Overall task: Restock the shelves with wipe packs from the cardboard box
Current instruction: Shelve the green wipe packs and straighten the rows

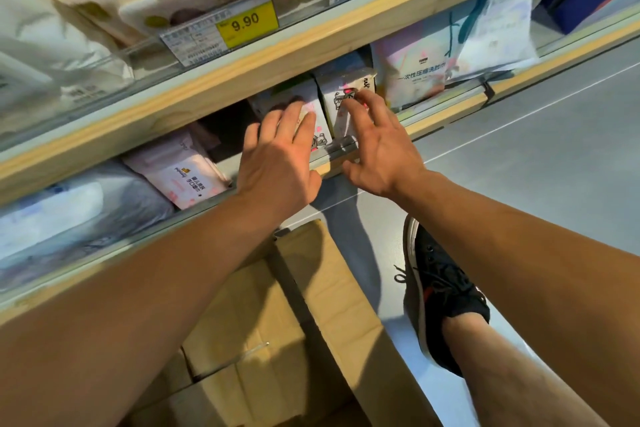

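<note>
Nearest, at six o'clock below the forearms, the cardboard box [273, 329] sits on the grey floor [554, 166] with its flaps spread; its inside is hidden by the arms and flaps, so I cannot tell how many packs remain. At four o'clock a black sneaker [440, 298] stands beside it. Further out, just past centre, both hands reach over the front lip of the lower wooden shelf [446, 118]. The left hand [277, 163] lies flat with fingers extended against the left wipe pack [304, 104], pressing on its face rather than gripping it. The right hand [377, 146], fingers splayed and loose, touches the right wipe pack [346, 94] with its fingertips only; neither hand encloses anything. The two packs stand upright side by side, touching, already inside the shelf, so placement of this pair looks nearly done, apart from a last nudge backwards. At nine o'clock a pink-and-white pack [183, 173] lies in the same shelf, with a dark gap between it and the pair, which suggests room left to fill. Farthest, at twelve o'clock, the upper shelf [263, 62] carries yellow price tags [246, 24] and blurred white stock.
</note>
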